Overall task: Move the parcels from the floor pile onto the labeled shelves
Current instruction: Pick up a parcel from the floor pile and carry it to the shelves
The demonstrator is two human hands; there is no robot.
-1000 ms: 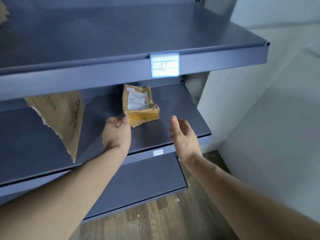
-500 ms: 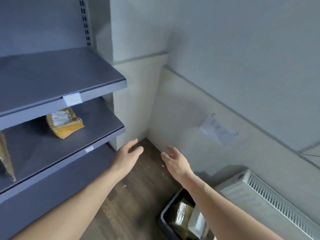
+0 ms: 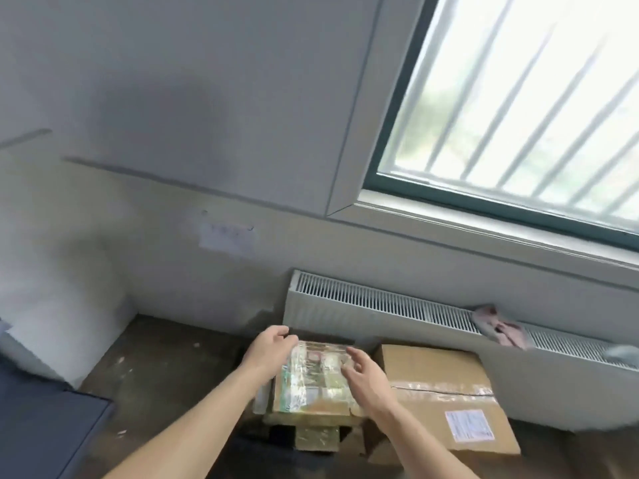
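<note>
Mid-task, with parcels left on the floor – left hand [image 3: 268,350] and right hand [image 3: 368,376] reaching with relaxed, spread fingers to either side of a taped parcel [image 3: 313,378] atop the pile, beside a cardboard box [image 3: 439,392] – nothing gripped yet.

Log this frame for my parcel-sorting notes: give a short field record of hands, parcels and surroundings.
left hand: on the taped parcel's left edge
right hand: fingers spread at its right side
taped parcel: top of the floor pile
cardboard box: right of it, white label
radiator: behind, pink cloth on top
window: barred
</note>
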